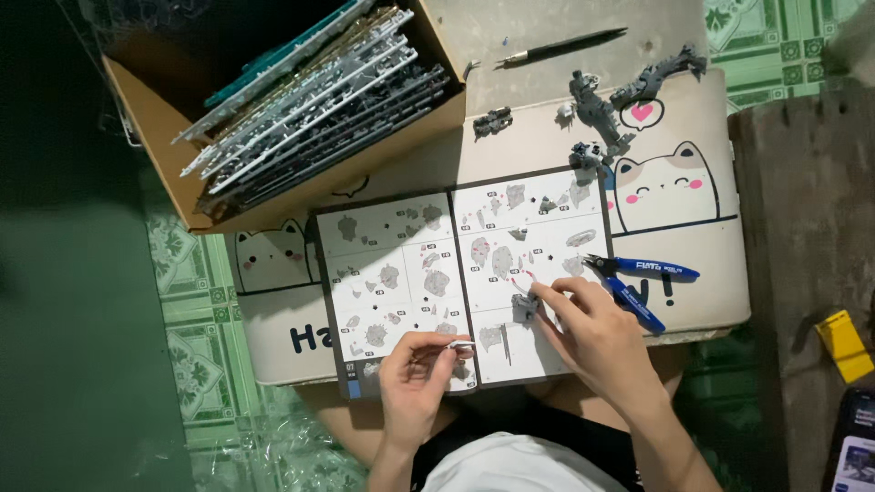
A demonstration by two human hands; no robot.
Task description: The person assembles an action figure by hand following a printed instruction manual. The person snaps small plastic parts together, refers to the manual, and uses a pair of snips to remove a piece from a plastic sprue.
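My left hand (415,378) pinches a small thin white plastic part (458,344) above the lower edge of an open instruction booklet (401,264). My right hand (592,333) holds a small grey model piece (525,305) against the booklet's right page, fingers closed around it. The booklet lies open on a low cream table (720,273) printed with cartoon cats. Blue-handled nippers (638,278) lie just right of my right hand.
A cardboard box (164,137) full of plastic part frames stands at the back left. Grey assembled model pieces (597,109) and a smaller one (492,121) lie behind the booklet, with a black hobby knife (565,44). A yellow object (845,344) and a phone (857,451) sit at the right.
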